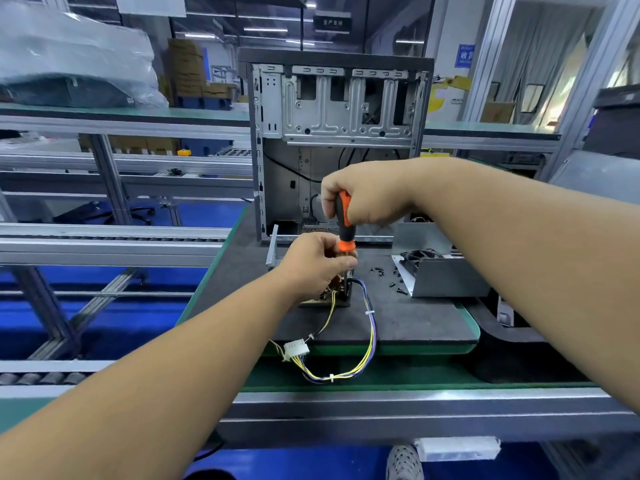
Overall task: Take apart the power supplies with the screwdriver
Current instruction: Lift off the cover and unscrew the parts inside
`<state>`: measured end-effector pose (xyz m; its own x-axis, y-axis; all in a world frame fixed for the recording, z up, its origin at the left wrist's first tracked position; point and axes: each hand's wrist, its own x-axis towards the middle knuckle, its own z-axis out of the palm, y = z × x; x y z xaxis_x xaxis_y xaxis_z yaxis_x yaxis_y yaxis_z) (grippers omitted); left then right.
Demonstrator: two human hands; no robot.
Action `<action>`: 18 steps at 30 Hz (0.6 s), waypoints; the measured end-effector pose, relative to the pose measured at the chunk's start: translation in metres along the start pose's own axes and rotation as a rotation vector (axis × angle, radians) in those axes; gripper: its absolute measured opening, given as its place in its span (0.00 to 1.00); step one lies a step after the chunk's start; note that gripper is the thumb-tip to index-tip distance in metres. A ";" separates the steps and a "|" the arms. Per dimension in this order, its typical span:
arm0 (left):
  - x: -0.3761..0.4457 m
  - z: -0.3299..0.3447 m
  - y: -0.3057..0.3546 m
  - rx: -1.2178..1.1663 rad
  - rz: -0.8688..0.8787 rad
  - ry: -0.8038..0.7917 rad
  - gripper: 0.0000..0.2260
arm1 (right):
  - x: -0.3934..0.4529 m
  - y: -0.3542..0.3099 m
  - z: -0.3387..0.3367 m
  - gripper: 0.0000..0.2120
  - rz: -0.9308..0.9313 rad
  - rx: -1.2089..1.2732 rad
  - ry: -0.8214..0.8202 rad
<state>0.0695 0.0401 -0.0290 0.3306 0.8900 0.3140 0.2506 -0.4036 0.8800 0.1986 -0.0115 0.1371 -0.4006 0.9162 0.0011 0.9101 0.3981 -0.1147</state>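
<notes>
Screwdriver (344,221) stands upright, its orange-and-black handle wrapped by the curled fingers of the right hand (369,199). Below, the left hand (313,263) pinches its lower end over the opened power supply (337,289), on the dark mat (408,317) near the computer case (337,143); loose screws (384,275) lie right.

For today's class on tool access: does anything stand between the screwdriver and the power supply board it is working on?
Only the left hand: it holds the power supply board at the screwdriver's lower end, hiding the tip. The right hand grips the handle from above. The loose screws and metal cover lie off to the right, apart.
</notes>
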 end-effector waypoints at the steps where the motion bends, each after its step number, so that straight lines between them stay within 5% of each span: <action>1: 0.001 -0.001 0.000 -0.021 -0.017 0.003 0.04 | -0.001 0.000 -0.001 0.14 -0.012 0.047 0.002; 4: 0.004 -0.004 0.003 -0.025 -0.055 0.025 0.13 | 0.005 -0.003 0.007 0.11 0.005 0.063 0.049; 9: 0.009 -0.006 0.006 0.067 -0.041 -0.043 0.17 | 0.016 -0.002 0.014 0.20 0.132 -0.324 0.215; 13: 0.010 -0.015 0.004 0.003 -0.029 -0.129 0.09 | 0.010 0.002 0.008 0.04 0.055 -0.041 0.097; 15: 0.012 -0.017 0.004 0.022 -0.035 -0.119 0.12 | 0.006 0.001 0.005 0.08 0.050 0.114 0.054; 18: 0.014 -0.014 0.007 0.110 -0.036 -0.080 0.21 | 0.007 -0.001 0.007 0.07 0.052 -0.006 0.082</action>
<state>0.0627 0.0531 -0.0136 0.3896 0.8864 0.2498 0.3605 -0.3964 0.8444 0.1939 -0.0059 0.1306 -0.3430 0.9362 0.0762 0.9302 0.3498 -0.1113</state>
